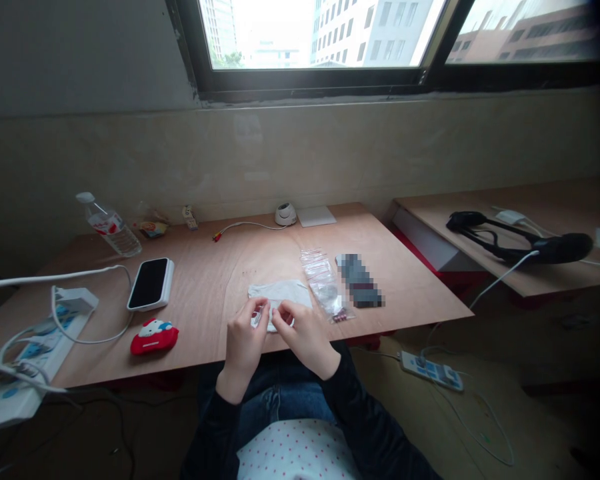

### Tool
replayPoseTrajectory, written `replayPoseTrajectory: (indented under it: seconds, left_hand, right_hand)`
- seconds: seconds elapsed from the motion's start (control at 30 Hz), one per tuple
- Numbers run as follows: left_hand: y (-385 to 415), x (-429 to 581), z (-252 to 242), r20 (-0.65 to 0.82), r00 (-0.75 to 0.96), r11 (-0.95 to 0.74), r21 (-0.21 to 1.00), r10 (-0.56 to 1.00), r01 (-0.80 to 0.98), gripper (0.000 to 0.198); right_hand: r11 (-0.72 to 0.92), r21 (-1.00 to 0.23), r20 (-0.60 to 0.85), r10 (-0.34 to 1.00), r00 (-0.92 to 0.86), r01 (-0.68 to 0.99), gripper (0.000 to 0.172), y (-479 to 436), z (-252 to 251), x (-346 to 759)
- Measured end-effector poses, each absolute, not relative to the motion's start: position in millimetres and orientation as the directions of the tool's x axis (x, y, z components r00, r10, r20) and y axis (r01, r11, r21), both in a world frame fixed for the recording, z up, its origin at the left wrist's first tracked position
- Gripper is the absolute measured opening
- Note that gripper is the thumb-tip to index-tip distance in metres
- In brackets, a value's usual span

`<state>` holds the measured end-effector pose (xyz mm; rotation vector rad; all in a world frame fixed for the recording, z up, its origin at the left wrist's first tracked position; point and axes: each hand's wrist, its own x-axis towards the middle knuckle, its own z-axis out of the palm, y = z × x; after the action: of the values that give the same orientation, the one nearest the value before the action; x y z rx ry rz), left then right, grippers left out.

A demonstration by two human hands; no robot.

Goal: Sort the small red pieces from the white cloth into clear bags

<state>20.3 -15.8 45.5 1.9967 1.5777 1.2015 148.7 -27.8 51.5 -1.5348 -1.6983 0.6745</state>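
Our left hand [245, 348] pinches a small shiny item [256, 319] over a white cloth [280, 293], steadying it. Our right hand [306, 337] curls nearly shut; its hold is unclear.

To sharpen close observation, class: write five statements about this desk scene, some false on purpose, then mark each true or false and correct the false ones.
1. The left hand and right hand are both at the white cloth. True.
2. The water bottle stands upright. False: it lies on its side.
3. The red pouch lies to the right of the hands. False: it lies to their left.
4. The clear bag lies between the cloth and the blurred packet. True.
5. A power strip lies on the floor. True.
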Motion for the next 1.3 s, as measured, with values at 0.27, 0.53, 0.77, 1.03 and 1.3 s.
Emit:
replayPoseTrajectory:
  seconds: [0.27, 0.53, 0.77, 1.03, 1.3]
  left_hand:
    - [-14, 21, 42, 0.423, 0.231, -0.442, 0.516, 0.876, 0.733, 0.016]
    - [-15, 19, 44, 0.403, 0.274, -0.437, 0.401, 0.873, 0.805, 0.021]
    - [-13, 18, 44, 0.443, 0.274, -0.458, 0.388, 0.853, 0.800, 0.022]
    - [-13, 19, 46, 0.438, 0.375, -0.554, 0.417, 0.817, 0.720, 0.024]
    - [-11, 16, 43, 0.480, 0.346, -0.579, 0.516, 0.806, 0.631, 0.020]
  right_hand:
    - [0.079, -0.784, 0.155, 0.985, 0.071, 0.616, 0.025, -30, 53, 149]
    - [0.062, -0.911, 0.126, 0.983, 0.132, 0.408, 0.031, -28, 42, 144]
    - [-0.273, -0.851, -0.348, 0.933, 0.094, -0.448, 0.038, -26, 32, 136]
    - [-0.585, -0.379, -0.367, 0.806, -0.464, -0.717, 0.030, -23, 38, 150]
    - [-0.645, -0.163, -0.350, 0.745, -0.568, -0.746, 0.036, -17, 32, 160]
